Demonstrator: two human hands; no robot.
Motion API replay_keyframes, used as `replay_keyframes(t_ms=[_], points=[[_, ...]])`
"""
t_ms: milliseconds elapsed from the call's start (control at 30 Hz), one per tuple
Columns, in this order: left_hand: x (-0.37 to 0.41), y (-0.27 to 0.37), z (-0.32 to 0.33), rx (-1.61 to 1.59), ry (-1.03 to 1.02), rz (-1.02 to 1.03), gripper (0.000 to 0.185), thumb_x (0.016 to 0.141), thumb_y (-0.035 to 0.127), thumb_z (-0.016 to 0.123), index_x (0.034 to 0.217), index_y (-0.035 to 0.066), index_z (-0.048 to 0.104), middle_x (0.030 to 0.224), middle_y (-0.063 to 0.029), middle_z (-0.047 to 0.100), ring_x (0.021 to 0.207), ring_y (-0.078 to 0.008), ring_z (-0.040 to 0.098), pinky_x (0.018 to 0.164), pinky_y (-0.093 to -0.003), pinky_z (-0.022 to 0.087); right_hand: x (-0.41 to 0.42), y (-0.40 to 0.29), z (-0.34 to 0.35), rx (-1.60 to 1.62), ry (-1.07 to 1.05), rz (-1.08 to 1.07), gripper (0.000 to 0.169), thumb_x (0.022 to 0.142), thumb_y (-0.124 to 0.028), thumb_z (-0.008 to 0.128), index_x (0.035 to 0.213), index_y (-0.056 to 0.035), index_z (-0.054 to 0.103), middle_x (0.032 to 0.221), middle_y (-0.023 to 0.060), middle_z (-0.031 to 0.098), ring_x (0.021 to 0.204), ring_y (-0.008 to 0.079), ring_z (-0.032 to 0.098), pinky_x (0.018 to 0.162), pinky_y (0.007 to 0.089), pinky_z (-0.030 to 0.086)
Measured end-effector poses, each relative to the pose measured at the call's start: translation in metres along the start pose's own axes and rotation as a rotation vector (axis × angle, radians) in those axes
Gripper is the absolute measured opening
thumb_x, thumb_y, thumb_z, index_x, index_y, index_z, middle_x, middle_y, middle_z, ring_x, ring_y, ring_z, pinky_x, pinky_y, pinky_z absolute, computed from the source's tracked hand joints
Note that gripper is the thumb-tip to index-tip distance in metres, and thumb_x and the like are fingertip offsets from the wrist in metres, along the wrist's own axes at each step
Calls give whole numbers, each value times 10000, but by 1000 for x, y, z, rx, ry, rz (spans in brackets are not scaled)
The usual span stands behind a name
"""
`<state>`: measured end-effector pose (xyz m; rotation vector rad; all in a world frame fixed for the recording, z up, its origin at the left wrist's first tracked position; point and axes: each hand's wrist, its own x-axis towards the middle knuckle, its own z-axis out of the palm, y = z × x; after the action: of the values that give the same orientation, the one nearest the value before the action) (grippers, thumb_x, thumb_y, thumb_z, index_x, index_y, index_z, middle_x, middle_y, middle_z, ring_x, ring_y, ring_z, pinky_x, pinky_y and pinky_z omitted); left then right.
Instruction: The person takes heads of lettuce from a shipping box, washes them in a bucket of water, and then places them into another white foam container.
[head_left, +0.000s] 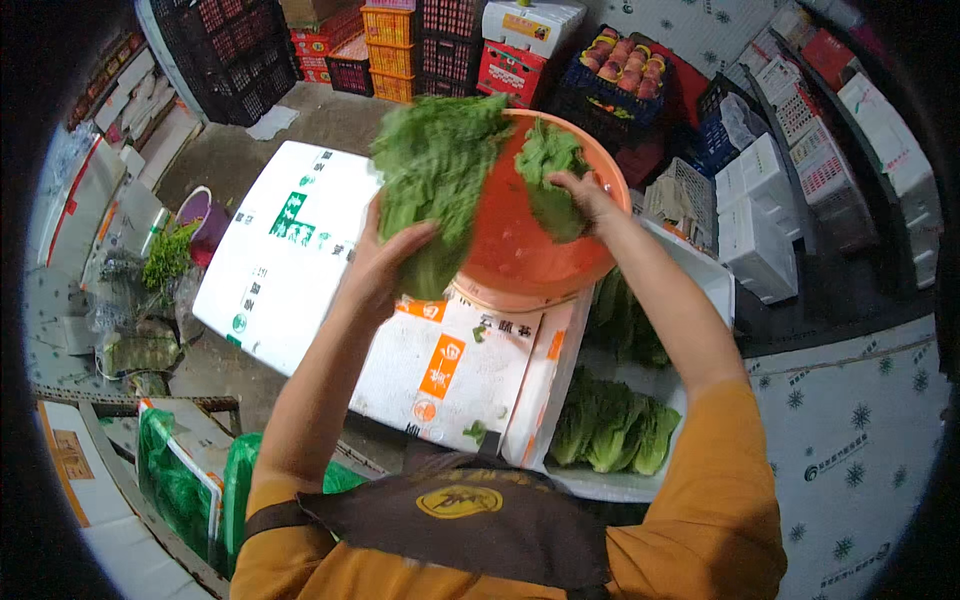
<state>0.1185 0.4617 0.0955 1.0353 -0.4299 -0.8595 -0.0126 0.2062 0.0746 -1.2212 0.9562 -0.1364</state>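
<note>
My left hand (394, 251) grips a large, motion-blurred bunch of leafy green lettuce (442, 172), raised beside an orange plastic basin (487, 247). At the basin's right side my right hand (589, 199) holds a smaller piece of lettuce (551, 169) over its inside. Beneath the basin is a white foam box (397, 367) with orange print and a few leaf scraps on top. Heads of lettuce (611, 427) lie in an open white foam box (675, 472) by my right arm. What else the basin holds is hard to make out.
A white foam box with green print (262, 262) stands at left. Past it are a purple bucket (199, 225) and leafy greens (169, 255). Stacked crates (390, 60) and a crate of round reddish fruit (622, 67) stand ahead. White foam boxes (757, 225) line the right.
</note>
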Motion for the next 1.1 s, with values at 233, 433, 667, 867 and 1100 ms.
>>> replay_keyframes(t_ms=[233,433,667,867,1100], points=[[154,-89,53,1199,128,-199,1011,556,245,746,1317,145,89,1149,-209,429,1014,-328,490,827,-397,421,109,41,-1,-972,286,257,920,765,-461,526,1322,-182,-152,1368,205,-19,1167,382,295,894,465,338],[191,-166,28,1587,-136,-471,1309,493,501,747,1294,82,-200,1116,-258,462,948,-316,530,755,-334,461,137,61,-2,-1381,49,459,983,686,-645,429,1333,-141,-113,1377,210,-63,1249,367,127,982,442,207],[199,-206,20,1421,-335,-580,854,643,358,649,1256,109,109,991,-188,549,889,-241,547,764,-344,444,180,102,-18,-1935,-126,347,731,777,-611,266,1269,-74,317,1319,119,304,1160,304,326,908,448,291],[208,-212,22,1154,-402,-1006,281,774,246,569,1002,82,555,898,-122,590,781,-251,562,664,-425,457,177,95,-13,-1301,-261,491,513,800,-403,452,1203,-86,424,1240,119,416,1064,299,447,820,471,383],[188,-174,41,1129,-395,-925,390,704,211,650,1047,78,519,982,-127,574,834,-277,566,685,-443,478,173,104,-23,-772,-86,897,264,764,-177,506,953,5,540,911,276,547,812,385,580,710,519,467]])
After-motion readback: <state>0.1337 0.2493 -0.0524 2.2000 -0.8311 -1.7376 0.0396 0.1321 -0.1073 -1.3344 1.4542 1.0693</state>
